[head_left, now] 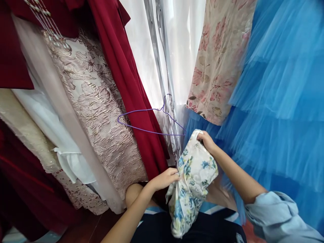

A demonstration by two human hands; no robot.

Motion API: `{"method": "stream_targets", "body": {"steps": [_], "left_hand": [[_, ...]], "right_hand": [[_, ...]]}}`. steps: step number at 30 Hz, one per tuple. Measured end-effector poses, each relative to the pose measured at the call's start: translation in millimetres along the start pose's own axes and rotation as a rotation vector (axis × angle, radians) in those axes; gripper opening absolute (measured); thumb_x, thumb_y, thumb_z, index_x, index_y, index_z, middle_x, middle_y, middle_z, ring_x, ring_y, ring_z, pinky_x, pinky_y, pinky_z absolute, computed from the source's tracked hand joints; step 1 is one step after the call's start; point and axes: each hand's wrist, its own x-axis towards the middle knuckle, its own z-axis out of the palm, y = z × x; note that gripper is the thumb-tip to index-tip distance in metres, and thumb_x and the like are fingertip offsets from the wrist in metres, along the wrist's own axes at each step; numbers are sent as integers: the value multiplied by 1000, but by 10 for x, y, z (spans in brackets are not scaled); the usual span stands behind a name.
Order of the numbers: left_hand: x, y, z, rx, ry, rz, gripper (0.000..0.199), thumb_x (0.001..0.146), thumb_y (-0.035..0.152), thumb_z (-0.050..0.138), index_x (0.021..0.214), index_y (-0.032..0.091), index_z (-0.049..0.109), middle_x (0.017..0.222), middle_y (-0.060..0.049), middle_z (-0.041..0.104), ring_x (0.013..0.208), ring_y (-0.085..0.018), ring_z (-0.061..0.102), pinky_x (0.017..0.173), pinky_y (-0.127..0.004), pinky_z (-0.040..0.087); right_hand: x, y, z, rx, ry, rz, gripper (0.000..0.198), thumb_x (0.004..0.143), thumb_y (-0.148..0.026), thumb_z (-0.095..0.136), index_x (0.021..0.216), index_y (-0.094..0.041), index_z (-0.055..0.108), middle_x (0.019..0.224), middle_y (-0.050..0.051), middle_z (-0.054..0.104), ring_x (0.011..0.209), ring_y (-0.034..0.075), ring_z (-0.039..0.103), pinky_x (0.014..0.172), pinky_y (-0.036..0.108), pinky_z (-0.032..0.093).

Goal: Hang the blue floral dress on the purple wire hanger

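A white garment point(194, 175) printed with blue and yellow-green flowers hangs bunched between my hands, above my lap. My right hand point(207, 141) grips its top edge, with the thumb and fingers closed on the cloth. Lower down on the left side, my left hand point(165, 179) pinches the same fabric with bent fingers. What kind of garment it is, I cannot tell from the folds. Just beyond it hangs a thin purple wire hanger point(152, 132), with no clothing on it. Neither hand touches the hanger.
Long dresses hang on the left: a dark red one point(124, 74), a pink embossed one point(98, 108) and a white one point(45, 114). On the right are a pink floral dress point(215, 67) and a blue tulle gown point(278, 101). Metal poles point(162, 54) stand before a white curtain point(187, 40).
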Motion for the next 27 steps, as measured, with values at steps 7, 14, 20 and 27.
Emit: {"method": "stream_targets", "body": {"steps": [7, 14, 20, 27], "left_hand": [[-404, -52, -468, 437, 333, 71, 15, 79, 16, 42, 70, 16, 54, 68, 1, 56, 67, -14, 50, 62, -24, 36], [-651, 680, -966, 799, 640, 247, 15, 80, 16, 40, 67, 19, 47, 66, 1, 51, 67, -16, 49, 67, -27, 34], [-792, 786, -1256, 1094, 725, 210, 17, 75, 12, 39, 69, 21, 52, 79, -4, 59, 83, -22, 53, 78, -31, 38], [-980, 235, -1532, 1075, 607, -57, 18, 74, 12, 38, 70, 22, 52, 75, -5, 59, 81, -23, 56, 74, -31, 39]], "right_hand": [[564, 172, -436, 10, 143, -11, 10, 55, -25, 55, 63, -19, 53, 53, -5, 48, 52, 12, 44, 52, 23, 37], [982, 321, -54, -33, 115, 97, 11, 67, -19, 62, 78, -19, 60, 63, -3, 62, 61, 14, 57, 60, 21, 44], [1100, 280, 317, -44, 3, 286, 19, 87, -27, 62, 71, -18, 57, 48, -2, 54, 47, 15, 53, 53, 24, 47], [856, 190, 149, 55, -277, 449, 14, 92, -23, 61, 86, -12, 65, 75, 10, 74, 66, 18, 69, 67, 28, 58]]}}
